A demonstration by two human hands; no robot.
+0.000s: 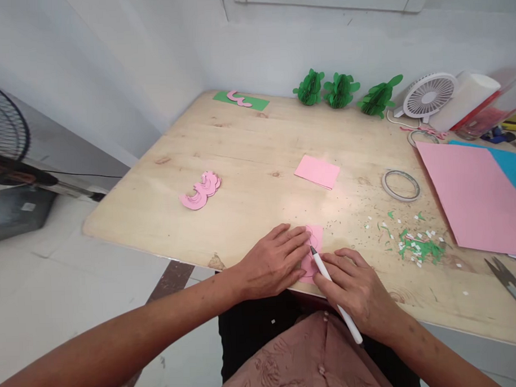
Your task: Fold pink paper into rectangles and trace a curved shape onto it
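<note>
At the table's front edge lies a small pink paper (pixel 317 234) with curved dark lines drawn on it. My left hand (pixel 274 264) rests flat over its left part, fingers stretched out and covering some of it. In my right hand (pixel 358 294) is a white pen (pixel 334 289), its dark tip touching or just above the paper beside my left fingertips. Behind my hands sits a folded pink paper piece (pixel 317 171). To the left, a small pile of curvy pink paper cutouts (pixel 202 191) lies on the table.
Right of my hands are green and white paper scraps (pixel 421 249), a tape roll (pixel 401 185), pink sheets (pixel 473 194) and scissors (pixel 510 283). Along the wall stand green paper shapes (pixel 339 91) and a small white fan (pixel 428 96). A green strip (pixel 259 104) lies at the back left.
</note>
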